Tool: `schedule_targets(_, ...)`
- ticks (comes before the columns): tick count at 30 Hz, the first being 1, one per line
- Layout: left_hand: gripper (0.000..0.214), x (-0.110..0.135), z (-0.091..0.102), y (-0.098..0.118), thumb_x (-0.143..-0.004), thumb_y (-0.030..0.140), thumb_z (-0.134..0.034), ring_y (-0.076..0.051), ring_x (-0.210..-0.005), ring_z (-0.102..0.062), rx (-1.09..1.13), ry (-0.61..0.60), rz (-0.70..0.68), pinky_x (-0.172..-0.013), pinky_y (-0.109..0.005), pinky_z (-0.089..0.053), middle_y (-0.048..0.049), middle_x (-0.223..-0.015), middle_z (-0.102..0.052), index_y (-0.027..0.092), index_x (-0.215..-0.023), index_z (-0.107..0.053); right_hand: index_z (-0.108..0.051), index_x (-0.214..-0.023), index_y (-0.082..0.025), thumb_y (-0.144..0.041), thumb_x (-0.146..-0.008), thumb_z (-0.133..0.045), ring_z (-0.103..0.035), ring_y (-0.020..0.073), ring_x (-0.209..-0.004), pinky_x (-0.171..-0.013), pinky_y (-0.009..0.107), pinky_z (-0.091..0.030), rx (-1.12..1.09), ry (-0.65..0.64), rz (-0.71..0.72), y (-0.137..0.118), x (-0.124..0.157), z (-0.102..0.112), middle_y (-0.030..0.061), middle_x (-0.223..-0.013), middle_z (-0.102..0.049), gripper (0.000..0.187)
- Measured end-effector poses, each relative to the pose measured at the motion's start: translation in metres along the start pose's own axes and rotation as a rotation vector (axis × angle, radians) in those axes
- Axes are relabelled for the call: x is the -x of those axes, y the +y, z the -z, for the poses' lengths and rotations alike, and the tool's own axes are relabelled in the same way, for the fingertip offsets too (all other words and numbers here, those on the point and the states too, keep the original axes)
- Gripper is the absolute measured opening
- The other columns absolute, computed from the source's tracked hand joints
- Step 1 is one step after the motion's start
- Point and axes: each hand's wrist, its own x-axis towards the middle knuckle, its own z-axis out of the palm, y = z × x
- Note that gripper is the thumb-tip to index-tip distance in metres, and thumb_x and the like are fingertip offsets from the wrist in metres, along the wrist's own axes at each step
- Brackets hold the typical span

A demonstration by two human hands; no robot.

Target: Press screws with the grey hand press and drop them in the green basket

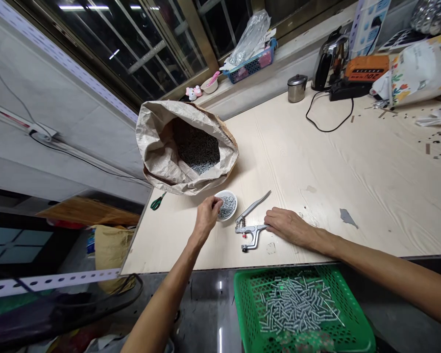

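My left hand (207,215) is at the left rim of a small white bowl (235,210), its fingertips pinched together over the small silvery metal pieces (228,206) inside. Whatever lies between those fingertips is too small to make out. My right hand (284,225) rests on the table with its fingers closed around the lower handle of grey hand pliers (255,235). The pliers lie on the tabletop with a spring and a red tip showing, their upper handle spread apart. Behind the bowl stands a large open sack (158,142) holding many small metal pieces.
A green plastic basket (356,318) full of silvery metal pieces sits below the table's front edge. Green-handled scissors (156,203) lie left of the sack. Farther back on the wooden table (316,162) are a metal canister (297,89), a kettle (329,61) and a cable.
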Motion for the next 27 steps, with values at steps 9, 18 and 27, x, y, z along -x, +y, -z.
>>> schedule_targets(9,0.024,0.076,-0.034,-0.026,-0.090,0.025,-0.046,-0.020,-0.085,-0.058,-0.202,-0.040,-0.242,-0.076,-0.030,-0.046,-0.0071,-0.084,-0.062,0.019,-0.080,-0.066,-0.052,-0.078,-0.019,-0.016,-0.091,-0.048,-0.049,0.0168,-0.077,-0.065,0.030,-0.036,0.016,-0.005,-0.010,0.002,0.001,-0.002,0.0031,-0.082,-0.058,0.013)
schedule_targets(18,0.025,0.084,-0.038,-0.040,-0.090,0.025,-0.044,-0.020,-0.085,-0.058,-0.132,-0.082,-0.190,-0.077,-0.032,-0.046,-0.0086,-0.086,-0.063,0.017,-0.087,-0.068,-0.053,-0.080,-0.018,-0.018,-0.092,-0.049,-0.049,0.0168,-0.077,-0.067,0.030,-0.035,0.035,0.001,0.023,0.003,0.001,-0.004,0.0031,-0.083,-0.058,0.013)
schedule_targets(27,0.037,0.092,-0.045,0.002,-0.064,0.045,-0.072,-0.013,-0.062,-0.057,0.667,-0.145,0.450,-0.063,-0.025,-0.044,-0.0034,-0.067,-0.067,0.011,-0.078,-0.070,-0.054,-0.077,-0.018,-0.015,-0.097,-0.037,-0.041,0.0154,-0.069,-0.066,0.032,-0.025,0.213,0.052,0.128,0.002,0.005,-0.006,0.0026,-0.076,-0.057,0.026)
